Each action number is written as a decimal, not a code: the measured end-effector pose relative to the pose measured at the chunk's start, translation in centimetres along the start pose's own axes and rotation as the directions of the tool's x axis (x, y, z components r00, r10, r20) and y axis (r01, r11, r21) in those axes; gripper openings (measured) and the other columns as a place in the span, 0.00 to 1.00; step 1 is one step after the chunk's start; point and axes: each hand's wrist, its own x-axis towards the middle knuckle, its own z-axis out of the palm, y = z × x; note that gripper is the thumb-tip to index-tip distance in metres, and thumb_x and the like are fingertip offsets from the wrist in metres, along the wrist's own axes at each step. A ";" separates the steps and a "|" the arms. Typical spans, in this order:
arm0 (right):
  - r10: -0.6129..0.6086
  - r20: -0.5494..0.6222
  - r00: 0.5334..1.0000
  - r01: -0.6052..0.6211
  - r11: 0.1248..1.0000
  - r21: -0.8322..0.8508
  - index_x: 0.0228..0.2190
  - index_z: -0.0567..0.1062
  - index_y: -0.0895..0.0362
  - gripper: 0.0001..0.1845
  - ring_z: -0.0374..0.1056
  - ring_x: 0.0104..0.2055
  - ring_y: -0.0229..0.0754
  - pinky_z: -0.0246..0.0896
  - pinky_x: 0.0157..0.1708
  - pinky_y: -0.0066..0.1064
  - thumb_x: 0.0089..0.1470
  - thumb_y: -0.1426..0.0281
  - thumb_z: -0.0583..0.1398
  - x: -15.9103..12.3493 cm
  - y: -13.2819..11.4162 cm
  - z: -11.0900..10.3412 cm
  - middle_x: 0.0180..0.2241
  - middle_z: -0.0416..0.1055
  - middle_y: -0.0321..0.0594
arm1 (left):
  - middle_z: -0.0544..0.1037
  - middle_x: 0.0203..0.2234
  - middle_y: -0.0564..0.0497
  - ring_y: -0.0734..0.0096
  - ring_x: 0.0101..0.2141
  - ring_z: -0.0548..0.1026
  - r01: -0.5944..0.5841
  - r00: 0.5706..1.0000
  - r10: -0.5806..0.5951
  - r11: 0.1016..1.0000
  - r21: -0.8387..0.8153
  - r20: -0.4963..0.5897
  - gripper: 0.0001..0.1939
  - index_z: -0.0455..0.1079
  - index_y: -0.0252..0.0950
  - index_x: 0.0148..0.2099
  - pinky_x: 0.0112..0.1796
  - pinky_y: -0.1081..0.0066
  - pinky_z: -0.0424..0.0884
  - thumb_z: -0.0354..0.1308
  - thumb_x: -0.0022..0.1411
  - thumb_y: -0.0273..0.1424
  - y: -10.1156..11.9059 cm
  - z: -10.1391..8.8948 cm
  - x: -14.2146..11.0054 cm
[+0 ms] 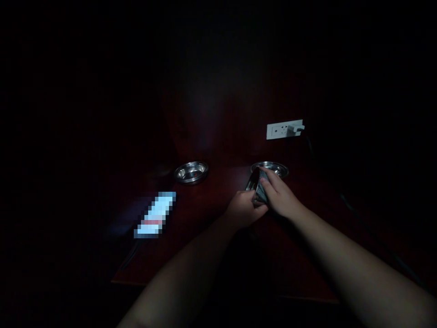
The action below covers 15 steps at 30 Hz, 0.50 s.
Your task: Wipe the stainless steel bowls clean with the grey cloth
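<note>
My left hand [243, 208] is closed around the lower rim of a shiny metal bowl [251, 181], which is tipped on its side above the table. Against the bowl's outer side, my right hand [278, 193] presses a grey-green cloth [262, 191], its fingers wrapped over it. Just behind my hands a metal dish [282, 170] rests on the table, partly hidden by them. Another metal bowl [191, 174] stands upright farther left, with small reddish specks inside.
The dark red table [211, 196] has its front edge near my forearms. A lit phone [155, 215], blurred out, lies at the left with a cable [131, 255] by it. On the back wall is a white socket [284, 129] with a plug in it. Deep shadow hides the surroundings.
</note>
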 end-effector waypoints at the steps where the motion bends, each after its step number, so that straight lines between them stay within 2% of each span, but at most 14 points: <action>1: 0.046 -0.006 0.999 -0.046 0.999 0.022 0.52 0.61 0.57 0.26 0.57 0.55 0.47 0.48 0.55 0.45 0.56 0.57 0.46 0.0 0.0 0.0 0.52 0.62 0.48 | 0.76 0.25 0.51 0.74 0.26 0.72 -0.001 1.000 0.001 1.000 -0.002 0.011 0.06 0.68 0.34 0.28 0.27 0.76 0.66 0.56 0.50 0.33 -0.1 0.0 0.0; 6: 0.201 -0.027 0.979 -0.196 0.973 0.121 0.48 0.67 0.59 0.27 0.62 0.51 0.49 0.51 0.53 0.44 0.55 0.55 0.46 0.4 0.0 0.0 0.48 0.67 0.48 | 0.77 0.27 0.50 0.72 0.27 0.74 -0.041 0.999 0.040 0.999 0.024 0.023 0.10 0.70 0.34 0.31 0.30 0.74 0.69 0.58 0.50 0.36 -0.4 0.2 -0.3; 12: 0.324 -0.142 0.935 -0.279 0.922 0.267 0.39 0.73 0.55 0.21 0.61 0.52 0.49 0.48 0.55 0.43 0.52 0.55 0.51 0.9 0.1 -0.1 0.46 0.70 0.44 | 0.77 0.28 0.49 0.71 0.28 0.74 -0.118 0.993 0.118 0.993 0.011 -0.030 0.09 0.71 0.34 0.31 0.31 0.73 0.69 0.59 0.50 0.35 -0.1 0.0 -0.5; 15: 0.353 -0.153 0.923 -0.283 0.892 0.353 0.34 0.75 0.56 0.20 0.64 0.49 0.49 0.50 0.54 0.42 0.51 0.55 0.52 1.0 0.4 -0.1 0.41 0.73 0.44 | 0.77 0.27 0.49 0.72 0.28 0.73 -0.154 0.987 0.154 0.988 -0.016 -0.037 0.09 0.71 0.34 0.31 0.30 0.73 0.69 0.58 0.50 0.35 0.1 -0.1 -0.5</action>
